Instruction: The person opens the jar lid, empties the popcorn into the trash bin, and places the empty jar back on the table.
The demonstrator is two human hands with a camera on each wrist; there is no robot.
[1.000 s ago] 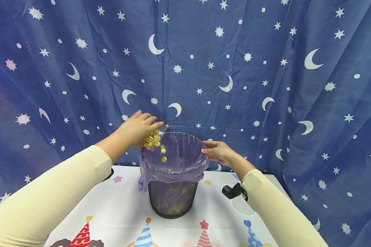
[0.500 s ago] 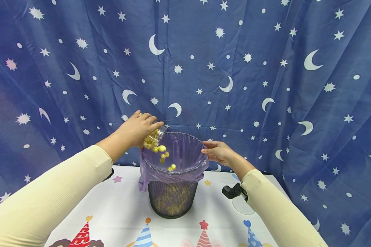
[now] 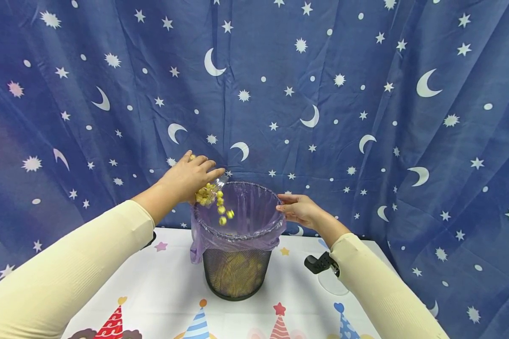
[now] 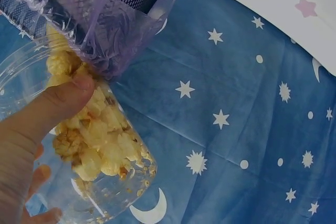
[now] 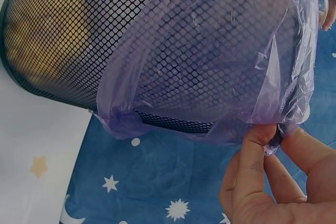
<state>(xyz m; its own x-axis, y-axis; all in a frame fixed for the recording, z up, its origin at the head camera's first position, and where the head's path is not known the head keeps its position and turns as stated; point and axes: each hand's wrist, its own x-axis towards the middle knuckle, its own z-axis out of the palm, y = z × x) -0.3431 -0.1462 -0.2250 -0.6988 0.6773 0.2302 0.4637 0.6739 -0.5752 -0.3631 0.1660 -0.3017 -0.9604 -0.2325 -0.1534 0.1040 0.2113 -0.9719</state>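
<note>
My left hand (image 3: 187, 178) grips a clear plastic jar (image 4: 131, 195) of yellow popcorn (image 4: 97, 145), tipped over the left rim of a trash can. Several popcorn pieces (image 3: 221, 209) drop from its mouth into the can. The can is black wire mesh (image 3: 237, 273), lined with a purple plastic bag (image 3: 237, 242) folded over the rim. Yellow popcorn shows through the mesh low down. On the other side, my right hand (image 3: 301, 209) pinches the bag-covered rim between thumb and fingers, as the right wrist view shows. The jar's far side is hidden by my left hand.
The can stands on a white tabletop (image 3: 161, 278) printed with party hats and stars. A clear round disc (image 3: 332, 283) lies at the right, partly behind my right sleeve. A blue moon-and-star curtain (image 3: 263, 94) hangs close behind the table.
Popcorn keeps falling from the tipped jar, and more yellow shows through the lower mesh than a second ago. Both hands have stayed almost in place.
</note>
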